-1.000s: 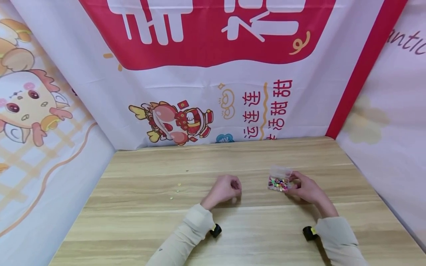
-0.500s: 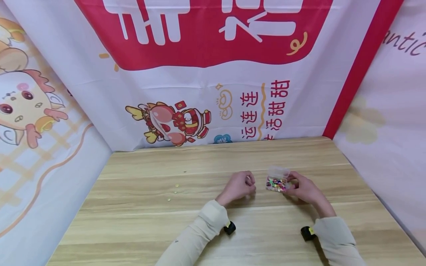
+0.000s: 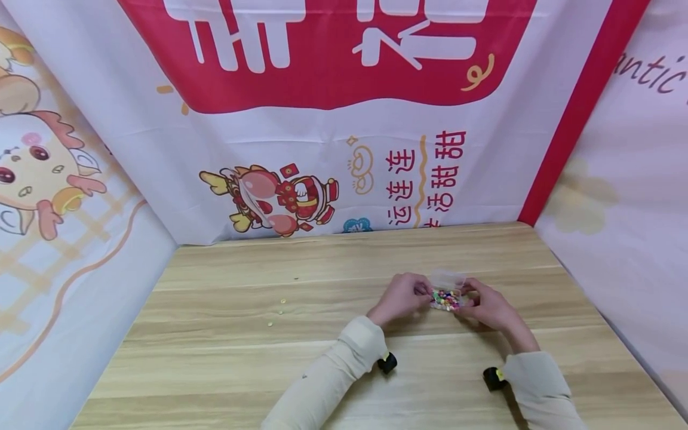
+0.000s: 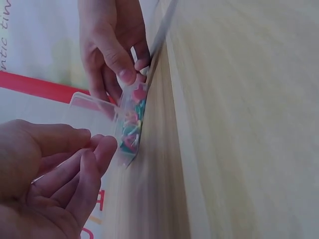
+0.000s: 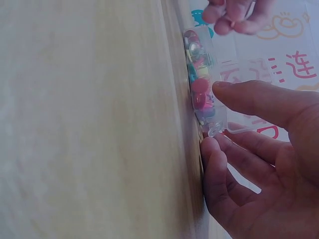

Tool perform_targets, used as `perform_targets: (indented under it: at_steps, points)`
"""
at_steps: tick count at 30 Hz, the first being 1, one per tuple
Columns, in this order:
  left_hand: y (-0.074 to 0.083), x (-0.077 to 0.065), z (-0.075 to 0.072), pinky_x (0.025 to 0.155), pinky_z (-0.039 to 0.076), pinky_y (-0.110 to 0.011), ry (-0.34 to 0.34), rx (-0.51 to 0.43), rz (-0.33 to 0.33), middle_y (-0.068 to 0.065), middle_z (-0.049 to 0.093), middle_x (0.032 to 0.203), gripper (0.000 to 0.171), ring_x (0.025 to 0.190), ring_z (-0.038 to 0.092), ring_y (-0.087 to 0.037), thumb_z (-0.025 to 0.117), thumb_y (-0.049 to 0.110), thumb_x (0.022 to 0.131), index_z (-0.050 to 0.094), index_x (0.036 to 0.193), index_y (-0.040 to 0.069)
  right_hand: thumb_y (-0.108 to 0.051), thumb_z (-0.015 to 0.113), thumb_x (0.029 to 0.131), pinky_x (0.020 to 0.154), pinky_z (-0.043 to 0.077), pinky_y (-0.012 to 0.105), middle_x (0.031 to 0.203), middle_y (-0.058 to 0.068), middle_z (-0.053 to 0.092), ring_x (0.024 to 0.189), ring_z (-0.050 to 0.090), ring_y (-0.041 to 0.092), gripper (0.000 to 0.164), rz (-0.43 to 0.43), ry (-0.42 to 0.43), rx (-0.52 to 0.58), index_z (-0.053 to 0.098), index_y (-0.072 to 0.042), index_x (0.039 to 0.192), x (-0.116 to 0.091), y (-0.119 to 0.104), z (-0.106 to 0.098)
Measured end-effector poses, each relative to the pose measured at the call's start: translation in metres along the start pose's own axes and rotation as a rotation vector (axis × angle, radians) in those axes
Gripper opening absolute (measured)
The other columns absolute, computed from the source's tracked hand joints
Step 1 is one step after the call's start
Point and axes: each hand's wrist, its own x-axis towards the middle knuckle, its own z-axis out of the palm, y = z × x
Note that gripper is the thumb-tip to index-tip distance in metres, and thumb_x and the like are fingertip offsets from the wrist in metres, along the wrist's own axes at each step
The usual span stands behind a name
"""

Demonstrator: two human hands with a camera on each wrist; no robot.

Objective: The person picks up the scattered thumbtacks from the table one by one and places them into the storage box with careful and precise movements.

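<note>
A small clear plastic box (image 3: 445,300), filled with multicoloured beads (image 5: 200,85), sits on the table with its see-through lid (image 3: 449,279) raised at the back. My right hand (image 3: 489,304) grips the box's right end, thumb on its upper edge and fingers beneath in the right wrist view. At the box's left end is my left hand (image 3: 404,295), thumb and fingertips drawn together close by the rim. In the left wrist view those fingertips (image 4: 102,145) lie right in front of the beads; I cannot tell whether they pinch anything.
Several tiny pieces lie scattered left of the hands on the wooden table (image 3: 215,358), among them a yellowish one (image 3: 283,301), a pale one (image 3: 270,324) and a dark speck (image 3: 296,278). Printed cloth (image 3: 301,131) hangs along the table's back and both sides.
My left hand has moved right across the table up to the box's left end. My right hand keeps hold of the box in the same place. The view has shifted slightly.
</note>
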Motion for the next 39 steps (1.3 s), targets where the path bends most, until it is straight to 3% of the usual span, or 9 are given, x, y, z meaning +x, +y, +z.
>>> perform_targets:
  at_steps: [12, 18, 28, 33, 39]
  points:
    - [0.004, 0.013, 0.009, 0.053, 0.045, -0.015, 0.026, 0.081, -0.012, 0.008, 0.063, 0.076, 0.005, 0.062, 0.052, 0.000, 0.072, 0.015, 0.089, 0.074, 0.085, 0.015, -0.015, 0.074, 0.086, 0.056, 0.046, 0.028, 0.123, 0.023, 0.058, 0.084, 0.058, 0.019, 0.058, -0.013, -0.010, 0.027, 0.045, 0.000, 0.134, 0.003, -0.003, 0.003]
    - [0.007, 0.017, 0.012, 0.051, 0.046, -0.017, 0.038, 0.086, -0.041, 0.008, 0.065, 0.076, 0.006, 0.059, 0.053, -0.002, 0.070, 0.016, 0.090, 0.075, 0.087, 0.015, -0.014, 0.074, 0.086, 0.053, 0.047, 0.028, 0.122, 0.021, 0.058, 0.082, 0.057, 0.019, 0.057, 0.004, -0.016, 0.048, 0.045, -0.001, 0.134, 0.004, -0.003, 0.006]
    - [0.004, 0.019, 0.017, 0.059, 0.043, -0.011, 0.091, 0.151, -0.002, 0.008, 0.068, 0.076, 0.004, 0.066, 0.054, 0.002, 0.072, 0.013, 0.088, 0.073, 0.085, 0.016, -0.014, 0.073, 0.087, 0.056, 0.050, 0.033, 0.124, 0.025, 0.057, 0.085, 0.058, 0.021, 0.055, 0.022, -0.023, 0.058, 0.046, -0.002, 0.133, 0.006, -0.003, 0.009]
    - [0.009, 0.010, 0.005, 0.060, 0.046, -0.011, 0.091, 0.139, 0.022, 0.006, 0.069, 0.083, 0.004, 0.069, 0.057, 0.001, 0.069, 0.012, 0.089, 0.072, 0.092, 0.013, -0.016, 0.073, 0.087, 0.055, 0.049, 0.031, 0.123, 0.024, 0.056, 0.081, 0.056, 0.017, 0.057, 0.020, -0.014, 0.042, 0.045, -0.001, 0.134, 0.004, -0.003, 0.007]
    - [0.002, -0.017, -0.036, 0.059, 0.050, -0.015, 0.068, 0.135, 0.004, 0.002, 0.069, 0.087, 0.012, 0.069, 0.058, -0.003, 0.066, 0.009, 0.090, 0.070, 0.101, 0.009, -0.017, 0.075, 0.085, 0.054, 0.047, 0.028, 0.119, 0.022, 0.058, 0.080, 0.054, 0.016, 0.061, 0.000, 0.018, 0.005, 0.044, 0.000, 0.134, -0.002, -0.004, 0.003]
